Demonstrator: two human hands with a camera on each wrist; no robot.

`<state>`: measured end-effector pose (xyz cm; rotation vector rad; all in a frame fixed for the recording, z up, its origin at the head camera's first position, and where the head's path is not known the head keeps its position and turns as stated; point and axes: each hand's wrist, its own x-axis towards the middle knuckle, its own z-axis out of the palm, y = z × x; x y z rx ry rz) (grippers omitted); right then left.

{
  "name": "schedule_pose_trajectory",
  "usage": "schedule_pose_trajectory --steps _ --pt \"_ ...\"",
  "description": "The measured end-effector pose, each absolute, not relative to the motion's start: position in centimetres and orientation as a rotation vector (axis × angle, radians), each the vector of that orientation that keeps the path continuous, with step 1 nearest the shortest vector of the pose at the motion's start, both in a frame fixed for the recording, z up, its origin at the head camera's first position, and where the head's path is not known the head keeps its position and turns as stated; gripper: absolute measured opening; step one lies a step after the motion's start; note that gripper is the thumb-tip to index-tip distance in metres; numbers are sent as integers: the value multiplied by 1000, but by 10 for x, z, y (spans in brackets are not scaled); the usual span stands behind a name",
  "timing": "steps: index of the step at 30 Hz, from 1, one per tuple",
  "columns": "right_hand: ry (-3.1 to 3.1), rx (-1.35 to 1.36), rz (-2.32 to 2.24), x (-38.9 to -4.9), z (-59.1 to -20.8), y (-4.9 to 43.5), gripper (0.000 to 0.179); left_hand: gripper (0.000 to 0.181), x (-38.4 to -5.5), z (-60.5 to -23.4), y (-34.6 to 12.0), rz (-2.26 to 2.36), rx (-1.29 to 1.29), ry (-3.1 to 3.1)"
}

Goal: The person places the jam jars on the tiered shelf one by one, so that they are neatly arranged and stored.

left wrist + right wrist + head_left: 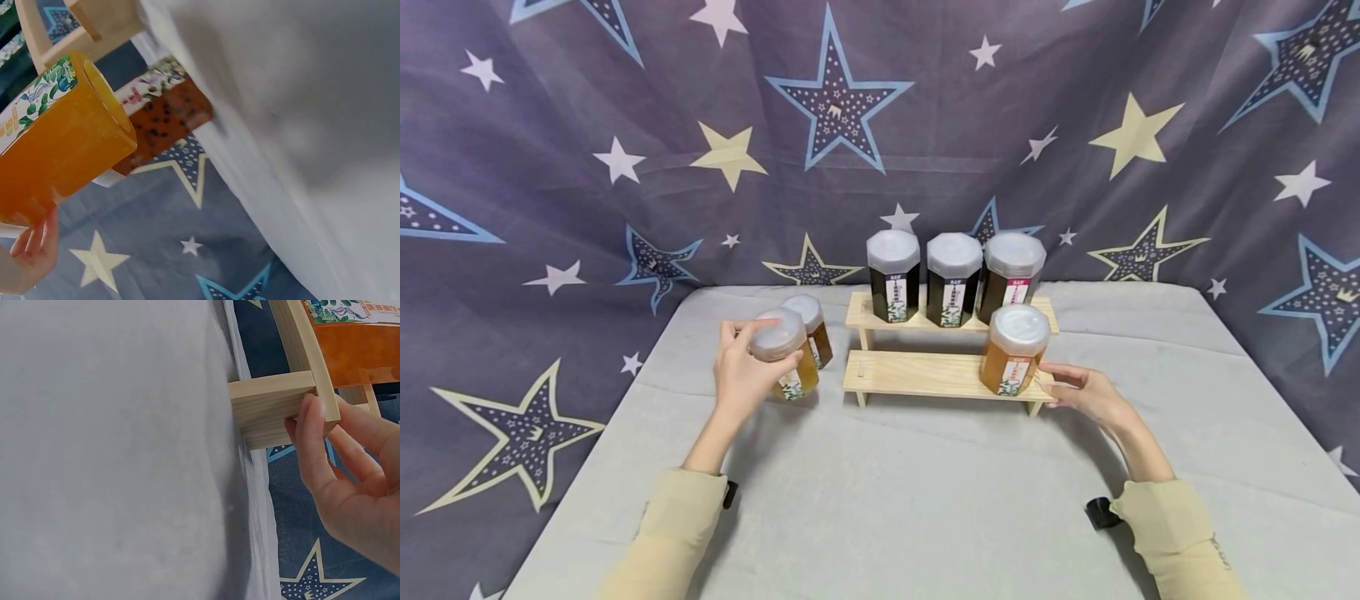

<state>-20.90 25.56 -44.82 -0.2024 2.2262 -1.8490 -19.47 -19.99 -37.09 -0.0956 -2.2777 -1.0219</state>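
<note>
My left hand (743,367) grips a clear-lidded jar of yellow-orange contents (803,377) by its lid. In the left wrist view, that orange jar (69,150) is tilted and its base shows, raised off the table. Just behind it stands a reddish-brown jar (822,343), with dark bits inside (169,115). My right hand (1093,396) pinches the right end of the lower step of a two-step wooden shelf (917,372); in the right wrist view, thumb and fingers hold its corner (319,403). Beside that hand, an amber jar (1017,350) sits on the lower step.
On the upper step (857,310) stand two dark jars (893,279) (953,283) and a brown jar with a red-topped label (1011,271). A pale grey cloth (925,500) covers the table. Behind hangs a star-patterned curtain (940,125).
</note>
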Motion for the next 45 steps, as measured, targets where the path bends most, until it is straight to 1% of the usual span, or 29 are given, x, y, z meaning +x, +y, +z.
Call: schedule_pose_trajectory --steps 7,12,16,19,24,26,29,31,35,42,45 --pt "2205 -243 -1890 -210 -453 258 53 45 -194 -365 -184 -1051 -145 -2259" --pt "2167 -323 -1917 -218 -470 268 43 44 -195 -363 -171 -1078 -163 -2271" --pt "2151 -290 -1924 -223 -479 272 36 44 -195 -361 -160 -1105 -179 -2274" --pt "2177 -258 -1902 -222 -477 271 35 45 -196 -360 -152 -1125 -189 -2274" --pt "2199 -285 -1897 -214 -464 263 55 45 -198 -361 -141 -1119 -208 -2281" --pt "2189 -288 -1902 -213 -461 262 53 45 -199 -361 -137 -1111 -226 -2280" --pt "2166 -297 -1910 -213 -460 264 41 44 -200 -362 -131 -1100 -251 -2276" --pt "2166 -290 -1907 -213 -460 264 39 45 -200 -362 -126 -1088 -257 -2277" --pt "2186 -247 -1908 -210 -456 261 52 45 -201 -363 -118 -1089 -269 -2280" --pt "2188 -237 -1909 -209 -452 259 48 45 -202 -364 -106 -1144 -306 -2284" --pt "2191 -226 -1894 -209 -450 258 51 46 -204 -364 -101 -1160 -315 -2293"
